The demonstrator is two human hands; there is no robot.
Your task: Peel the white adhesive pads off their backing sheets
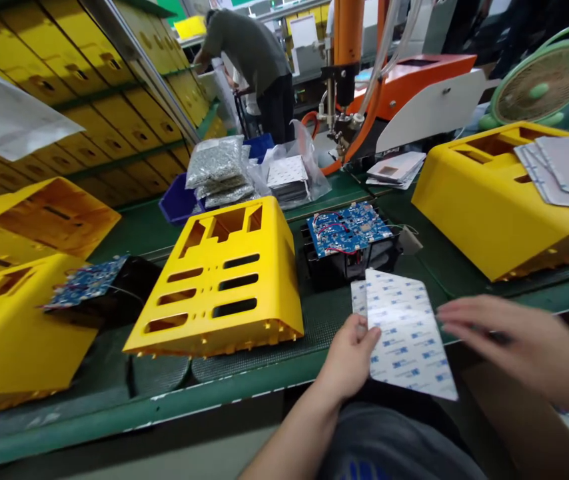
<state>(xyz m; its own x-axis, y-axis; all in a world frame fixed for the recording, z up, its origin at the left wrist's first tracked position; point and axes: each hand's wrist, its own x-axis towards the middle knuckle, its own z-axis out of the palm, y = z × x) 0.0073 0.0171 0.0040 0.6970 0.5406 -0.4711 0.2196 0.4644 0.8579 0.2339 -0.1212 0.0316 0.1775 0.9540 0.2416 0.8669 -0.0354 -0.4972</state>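
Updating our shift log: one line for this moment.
Left hand holds white printed sheet | right hand beside it | blue circuit board ahead

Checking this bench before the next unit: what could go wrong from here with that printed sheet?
The white printed sheet, held up in the left hand, sits close to the blue circuit board and its exposed red wires, so it could catch them. The right hand, open beside the sheet, might knock or crease it. The studs along the yellow housing's edge could also scratch a passing hand.

Yellow housing (214,280), blue circuit board (347,228), desk fan (547,77)
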